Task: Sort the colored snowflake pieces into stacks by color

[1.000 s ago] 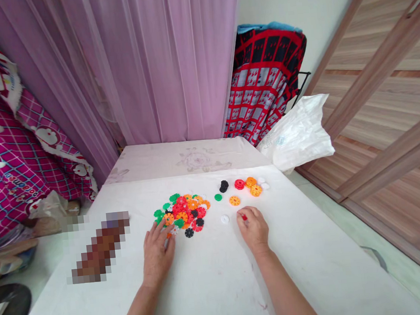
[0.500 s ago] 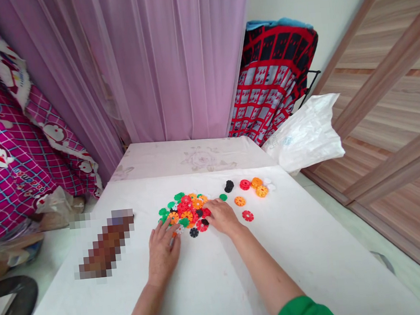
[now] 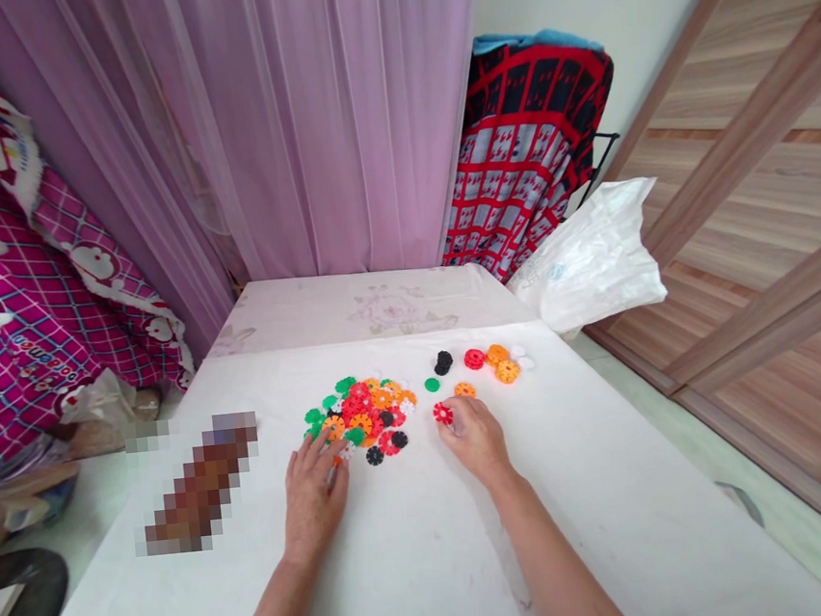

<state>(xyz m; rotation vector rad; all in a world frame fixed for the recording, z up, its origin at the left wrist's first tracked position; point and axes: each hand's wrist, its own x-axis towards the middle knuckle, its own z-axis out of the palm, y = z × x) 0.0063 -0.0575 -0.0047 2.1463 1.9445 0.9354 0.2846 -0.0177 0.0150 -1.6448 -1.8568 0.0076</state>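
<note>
A mixed pile of notched plastic snowflake discs [image 3: 358, 406] in red, orange, green, black and white lies on the white-covered table. My left hand [image 3: 313, 482] rests at the pile's near left edge, its fingers spread and the tips touching discs there. To the right of the pile, my right hand [image 3: 478, 442] pinches a red snowflake disc [image 3: 442, 413] between thumb and fingers. Just beyond that hand lies an orange disc [image 3: 465, 390]. A green disc [image 3: 431, 384] sits farther left of it.
Toward the back right are black discs [image 3: 443, 362], red discs [image 3: 474, 359], orange discs [image 3: 507, 370] and white discs [image 3: 524, 359]. A blurred-out brown object [image 3: 202, 488] lies at left. A white plastic bag [image 3: 587, 262] is at the table's right edge.
My right hand has moved right, away from the pile, with a red disc in its fingers. It now covers where a single red disc lay. My left hand has barely moved.
</note>
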